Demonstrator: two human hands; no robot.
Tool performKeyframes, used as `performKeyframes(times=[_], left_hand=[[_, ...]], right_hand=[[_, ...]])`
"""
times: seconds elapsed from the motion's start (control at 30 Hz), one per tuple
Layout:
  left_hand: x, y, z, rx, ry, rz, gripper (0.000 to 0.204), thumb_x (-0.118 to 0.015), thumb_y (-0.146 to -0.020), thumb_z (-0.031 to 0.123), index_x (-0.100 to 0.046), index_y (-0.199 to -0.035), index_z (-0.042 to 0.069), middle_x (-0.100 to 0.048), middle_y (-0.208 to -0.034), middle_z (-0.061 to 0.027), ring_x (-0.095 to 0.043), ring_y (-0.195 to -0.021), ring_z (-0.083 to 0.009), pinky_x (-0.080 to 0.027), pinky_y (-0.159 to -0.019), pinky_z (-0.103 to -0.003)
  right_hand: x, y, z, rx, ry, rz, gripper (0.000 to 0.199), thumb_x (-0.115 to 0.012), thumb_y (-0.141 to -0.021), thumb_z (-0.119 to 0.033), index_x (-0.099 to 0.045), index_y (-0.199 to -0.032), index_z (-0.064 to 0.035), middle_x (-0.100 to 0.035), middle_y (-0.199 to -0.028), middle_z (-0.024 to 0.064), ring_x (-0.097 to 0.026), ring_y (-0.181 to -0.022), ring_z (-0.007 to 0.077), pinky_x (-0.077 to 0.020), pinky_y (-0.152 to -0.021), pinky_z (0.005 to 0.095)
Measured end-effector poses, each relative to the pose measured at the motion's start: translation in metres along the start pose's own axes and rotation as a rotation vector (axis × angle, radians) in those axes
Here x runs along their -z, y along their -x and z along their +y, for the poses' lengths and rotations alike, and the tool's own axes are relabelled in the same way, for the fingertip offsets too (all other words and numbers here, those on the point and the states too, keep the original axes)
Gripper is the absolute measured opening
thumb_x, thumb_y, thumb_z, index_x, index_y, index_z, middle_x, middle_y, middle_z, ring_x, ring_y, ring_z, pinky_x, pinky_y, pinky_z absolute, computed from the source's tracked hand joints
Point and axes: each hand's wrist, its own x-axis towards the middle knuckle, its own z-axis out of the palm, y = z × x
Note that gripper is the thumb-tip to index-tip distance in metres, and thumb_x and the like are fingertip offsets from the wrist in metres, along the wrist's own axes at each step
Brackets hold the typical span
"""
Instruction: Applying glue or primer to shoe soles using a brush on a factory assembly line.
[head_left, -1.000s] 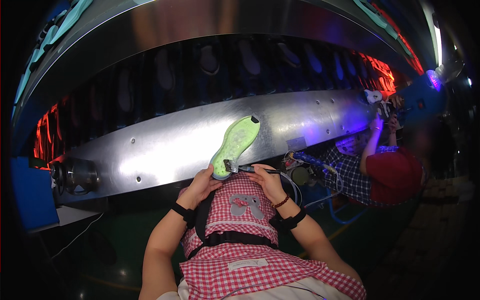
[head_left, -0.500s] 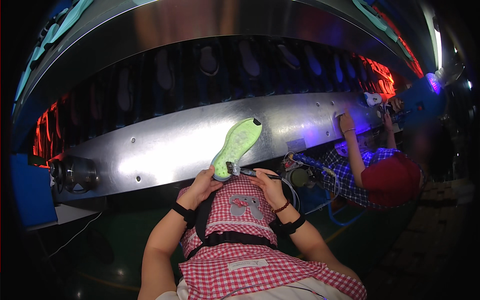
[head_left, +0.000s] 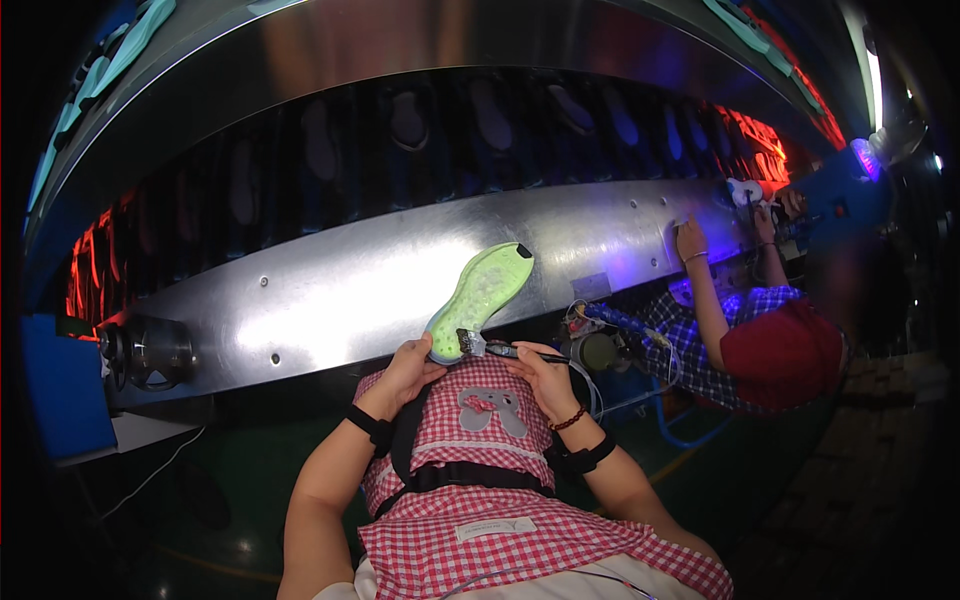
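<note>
A light-green shoe sole (head_left: 482, 288) with a dark patch at its toe points away from me, over the front of a metal table. My left hand (head_left: 408, 368) is closed on its near end, thumb along the edge. In my right hand (head_left: 545, 377) is a brush (head_left: 505, 350) with a dark handle, pinched between the fingers. The brush's dark bristles touch the inner face of the sole near its heel. A thin hose or cable runs away from the brush hand toward the right.
The metal table (head_left: 330, 270) stretches across in front, with a row of soles (head_left: 490, 115) in a dark rack beyond it. A metal pot (head_left: 158, 352) stands at its left end. To the right, a co-worker in a red cap (head_left: 780, 350) works at the table, beside a round container (head_left: 595, 352).
The sole has shifted slightly right. The brush has moved a little right and down with it, staying at the heel end. The co-worker's far hand has moved slightly.
</note>
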Motion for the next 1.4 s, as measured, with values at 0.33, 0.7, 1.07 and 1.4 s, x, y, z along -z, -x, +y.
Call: performKeyframes(times=[0.33,0.7,1.07,1.4], left_hand=[[-0.001,-0.002,-0.002,0.047,-0.01,-0.007,0.051,-0.036,-0.094,0.038,-0.035,-0.124,-0.004,-0.047,-0.122,-0.0152,-0.049,-0.109,-0.0263,-0.035,-0.097,-0.042],[0.0,0.002,0.0,0.029,-0.019,-0.028,0.054,-0.038,-0.094,0.038,-0.033,-0.122,-0.007,-0.05,-0.116,-0.018,-0.052,-0.104,-0.0278,-0.038,-0.094,-0.042],[-0.001,-0.005,-0.001,0.043,-0.003,-0.031,0.054,-0.039,-0.093,0.039,-0.033,-0.122,-0.007,-0.048,-0.118,-0.0158,-0.053,-0.102,-0.026,-0.038,-0.094,-0.041],[0.002,-0.003,-0.002,0.044,-0.01,0.003,0.058,-0.04,-0.093,0.039,-0.028,-0.124,-0.009,-0.047,-0.119,-0.0181,-0.051,-0.104,-0.0294,-0.039,-0.093,-0.042]], right_hand=[[0.006,0.003,-0.006,0.005,0.035,-0.016,0.022,-0.056,-0.084,-0.008,-0.057,-0.101,0.0058,-0.062,-0.093,0.0169,-0.064,-0.083,0.0225,-0.0527,-0.072,0.0294],[0.03,0.01,-0.027,0.095,0.145,0.029,0.021,-0.056,-0.084,-0.009,-0.058,-0.099,0.0059,-0.062,-0.092,0.0159,-0.064,-0.082,0.0227,-0.0523,-0.072,0.0298],[0.011,-0.008,-0.014,0.054,0.066,-0.013,0.024,-0.059,-0.084,-0.01,-0.058,-0.101,0.0057,-0.062,-0.089,0.0125,-0.063,-0.079,0.0184,-0.0515,-0.069,0.0247],[-0.007,0.023,-0.031,0.893,0.874,-0.185,0.025,-0.063,-0.074,0.002,-0.061,-0.098,0.0035,-0.063,-0.096,0.0155,-0.063,-0.085,0.0231,-0.0487,-0.076,0.0301]])
